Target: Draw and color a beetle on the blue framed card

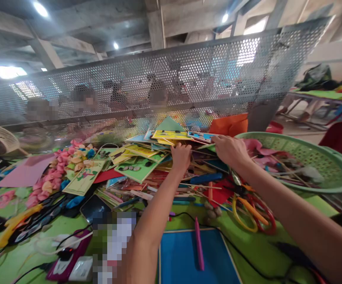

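Both hands are at the pile of cards in the middle of the frame. The left hand (pixel 182 156) is at the front edge of the pile (pixel 173 135), fingers bent down over it; whether they grasp a card I cannot tell. The right hand (pixel 230 149) is at the pile's right side, its fingertips at the edge of the cards, and its grip is also hidden. The cards lie loosely stacked, yellow, green and blue ones overlapping, with a green card (pixel 151 167) bearing dark stones (pixel 133 168) low on the pile's left.

Below the hands, pens and sticks lie in a jumble, among them a thick blue pen (pixel 206 178). Scissors (pixel 236 215) with yellow handles lie under the right forearm. At the lower middle, a pink pen (pixel 199 244) rests on a blue board (pixel 176 256) on the green table (pixel 256 244). A green basket (pixel 336 169) holding scraps stands at the right, and an orange paper (pixel 228 124) is behind the right hand. Pink paper flowers (pixel 45 173) are heaped left of the cards, with a phone (pixel 95 209) nearer the viewer and a purple power strip (pixel 54 270) at the lower left. A perforated metal screen (pixel 173 79) runs across behind everything
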Demonstrator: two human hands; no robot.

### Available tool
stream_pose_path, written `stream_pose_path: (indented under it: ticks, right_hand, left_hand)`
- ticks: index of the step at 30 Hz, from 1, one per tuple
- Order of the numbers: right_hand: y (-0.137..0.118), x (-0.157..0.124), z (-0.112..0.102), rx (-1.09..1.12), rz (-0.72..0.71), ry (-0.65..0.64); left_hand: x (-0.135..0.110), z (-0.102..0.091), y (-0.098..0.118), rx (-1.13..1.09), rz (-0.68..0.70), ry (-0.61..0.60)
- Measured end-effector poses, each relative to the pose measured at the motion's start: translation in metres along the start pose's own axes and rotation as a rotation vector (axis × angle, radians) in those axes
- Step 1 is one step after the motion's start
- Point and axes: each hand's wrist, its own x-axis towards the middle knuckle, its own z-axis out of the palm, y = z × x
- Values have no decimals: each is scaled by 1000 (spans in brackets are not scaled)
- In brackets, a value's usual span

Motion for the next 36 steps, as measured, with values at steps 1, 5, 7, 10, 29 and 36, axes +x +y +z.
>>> stream_pose_path:
  ticks: [1, 5, 7, 10, 29, 36]
  right_hand:
    - [3, 0, 0, 2, 14, -2]
    - [9, 1, 0, 16, 64, -10]
    - [9, 0, 0, 28, 75, -14]
    - [6, -1, -1, 47, 87, -18]
    - [5, -7, 4, 53, 72, 3]
    - [-9, -18, -1, 48, -112, 19]
  left_hand:
    - [-3, 0, 0, 0, 15, 5]
    - [-20, -2, 0, -1, 62, 15]
    - [-30, -5, 0, -1, 77, 14]
    - [-44, -10, -2, 0, 88, 9]
    - [-71, -29, -10, -73, 89, 69]
    - [-36, -45, 1, -91, 61, 82]
